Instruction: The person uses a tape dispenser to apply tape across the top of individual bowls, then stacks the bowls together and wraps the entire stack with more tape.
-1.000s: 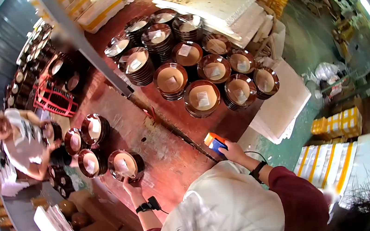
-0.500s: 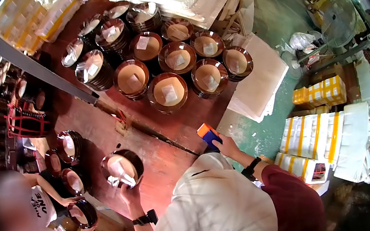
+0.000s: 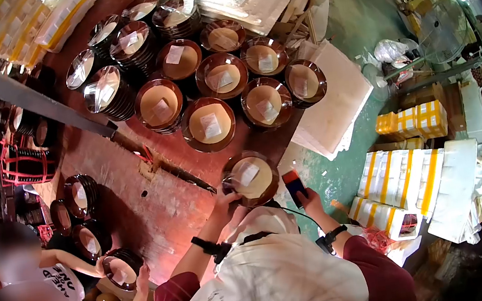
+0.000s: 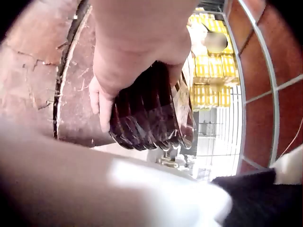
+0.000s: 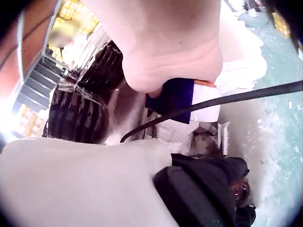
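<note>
Bowls [image 3: 258, 189], glossy brown and nested in one stack, are being held by the left hand [image 3: 227, 200] close in front of the body, near a red table [image 3: 177, 220]; whether any weight is being borne by the table cannot be told. In the left wrist view, the side of the stack is being gripped firmly, with fingers [image 4: 103, 106] being curled towards one end. The tan inside of the top bowl is being turned upwards, and a white paper slip [image 3: 248, 174] is being displayed there. By the right hand, [image 3: 310, 201] a small blue-and-red gadget [image 3: 295, 189] is being gripped just beside the stack; its use is not being made plain. In the right wrist view, a black cord [image 5: 213, 101] is being seen across the gadget. Farther over the table, more bowl stacks [image 3: 209, 129] are being kept in close rows, and at the left another stack [image 3: 124, 269] is being handled by a second person [image 3: 65, 295]. As a judgement, this hold is being done well if several bowls are being clasped together, so that none is being left to slide, and if the top is being held level and the slip is being left uncovered. Care is also being called for with the gadget, lest the rim be knocked, and with the cord, lest it be snagged.
</note>
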A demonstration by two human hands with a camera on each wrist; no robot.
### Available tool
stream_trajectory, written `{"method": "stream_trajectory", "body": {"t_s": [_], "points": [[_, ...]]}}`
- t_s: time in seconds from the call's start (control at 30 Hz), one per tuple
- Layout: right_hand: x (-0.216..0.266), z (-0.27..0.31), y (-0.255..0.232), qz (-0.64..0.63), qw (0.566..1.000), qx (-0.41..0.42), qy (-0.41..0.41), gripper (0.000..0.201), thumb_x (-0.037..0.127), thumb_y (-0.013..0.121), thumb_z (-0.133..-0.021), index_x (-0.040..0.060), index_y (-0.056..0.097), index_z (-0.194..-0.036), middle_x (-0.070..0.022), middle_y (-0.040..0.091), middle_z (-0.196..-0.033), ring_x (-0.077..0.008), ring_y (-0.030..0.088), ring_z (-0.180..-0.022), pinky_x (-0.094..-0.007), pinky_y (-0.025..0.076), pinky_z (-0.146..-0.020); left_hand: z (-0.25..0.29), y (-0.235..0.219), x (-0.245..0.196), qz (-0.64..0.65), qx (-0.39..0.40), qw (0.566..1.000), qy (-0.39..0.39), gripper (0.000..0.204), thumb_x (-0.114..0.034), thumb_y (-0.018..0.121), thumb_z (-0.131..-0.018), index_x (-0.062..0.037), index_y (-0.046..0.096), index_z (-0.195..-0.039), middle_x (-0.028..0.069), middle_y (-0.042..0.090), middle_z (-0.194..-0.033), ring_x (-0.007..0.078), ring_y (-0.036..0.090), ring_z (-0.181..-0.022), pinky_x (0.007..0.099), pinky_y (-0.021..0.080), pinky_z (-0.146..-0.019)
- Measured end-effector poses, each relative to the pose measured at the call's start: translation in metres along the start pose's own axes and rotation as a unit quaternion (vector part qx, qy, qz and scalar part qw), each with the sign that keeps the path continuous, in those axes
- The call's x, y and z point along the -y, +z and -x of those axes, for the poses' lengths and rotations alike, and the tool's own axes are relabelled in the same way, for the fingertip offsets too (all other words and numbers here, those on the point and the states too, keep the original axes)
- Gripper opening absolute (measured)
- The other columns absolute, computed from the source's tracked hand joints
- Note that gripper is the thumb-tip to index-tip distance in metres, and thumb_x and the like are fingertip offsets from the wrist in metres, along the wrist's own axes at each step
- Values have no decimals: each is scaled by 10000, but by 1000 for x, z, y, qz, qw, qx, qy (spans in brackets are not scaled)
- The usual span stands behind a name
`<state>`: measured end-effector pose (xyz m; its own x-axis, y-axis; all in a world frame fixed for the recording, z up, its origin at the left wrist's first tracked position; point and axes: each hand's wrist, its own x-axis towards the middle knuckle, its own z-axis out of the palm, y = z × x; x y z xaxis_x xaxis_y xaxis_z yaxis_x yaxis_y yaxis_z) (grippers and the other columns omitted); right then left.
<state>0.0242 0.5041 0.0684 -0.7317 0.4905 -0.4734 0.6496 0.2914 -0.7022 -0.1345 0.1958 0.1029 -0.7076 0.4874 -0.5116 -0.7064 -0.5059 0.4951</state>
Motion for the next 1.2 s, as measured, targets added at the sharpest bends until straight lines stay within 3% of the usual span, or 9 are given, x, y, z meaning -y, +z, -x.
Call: {"method": "stream_trajectory", "body": {"t_s": [0.3,0.6,0.77,0.8,0.83,0.9,1.0,1.13,1.2], "points": [[-23,3,-2,92,995,-3,25,379,306,669,-943,-57,678,-1049,-240,717,-875,-393,712,-826,-444,527,-723,-61,8,-4,-15,-32,999,-17,479,37,654,-818,-27,386,-1210,144,563,-1144,259,627,-1012,390,583,-818],[14,-17,-6,129,991,22,-25,393,285,680,-940,-52,654,-1140,-275,709,-933,-423,703,-874,-449,537,-757,-72,15,14,-21,-173,984,-30,486,18,640,-817,-45,429,-1249,150,596,-1169,295,646,-1027,412,590,-844],[24,-32,-8,84,988,-29,-123,485,253,663,-950,-45,592,-1326,-215,726,-998,-295,698,-859,-426,536,-810,-70,13,-1,-109,-31,993,22,320,-113,721,-837,-27,672,-1142,102,727,-1008,254,720,-803,383,580,-812],[31,-37,-10,150,985,-29,-83,414,223,646,-939,-40,612,-1257,-281,698,-1048,-414,681,-959,-473,511,-874,-77,-9,8,-199,-37,979,-16,479,-223,771,-846,-35,613,-1257,102,698,-1126,232,704,-949,392,573,-823],[43,-34,-8,73,980,-71,-171,429,218,644,-971,-50,607,-1304,-198,692,-1064,-252,645,-930,-403,520,-815,-47,2,-17,-186,26,982,35,626,-372,773,-870,-58,542,-1361,105,646,-1256,224,648,-1092,411,564,-834],[49,-37,-17,46,977,-126,-168,403,300,612,-1013,-81,620,-1141,-196,662,-978,-294,597,-869,-424,493,-837,-28,-21,-19,-218,-14,974,-60,789,-592,651,-911,-102,425,-1487,139,513,-1436,247,481,-1306,460,485,-991],[112,-16,-25,1,944,-126,-306,415,277,600,-1036,-90,567,-1225,-167,650,-1075,-266,609,-919,-403,509,-868,10,-78,-10,-204,-113,972,3,527,-442,634,-972,-46,633,-1320,128,680,-1211,223,659,-1028,377,562,-853],[237,33,26,90,903,197,-370,367,102,667,-924,-49,592,-1250,-139,673,-1104,-229,642,-1014,-370,510,-926,139,-130,-34,-112,-252,951,142,376,-308,590,-1008,5,678,-1198,105,725,-1071,199,689,-939,342,569,-827],[287,61,89,124,815,333,-458,312,100,700,-895,-35,616,-1163,-166,696,-1075,-321,676,-1001,-415,526,-898,201,-149,-42,-122,-340,918,165,304,-261,566,-1005,-12,695,-1120,84,729,-988,175,684,-873,321,557,-782]]}}
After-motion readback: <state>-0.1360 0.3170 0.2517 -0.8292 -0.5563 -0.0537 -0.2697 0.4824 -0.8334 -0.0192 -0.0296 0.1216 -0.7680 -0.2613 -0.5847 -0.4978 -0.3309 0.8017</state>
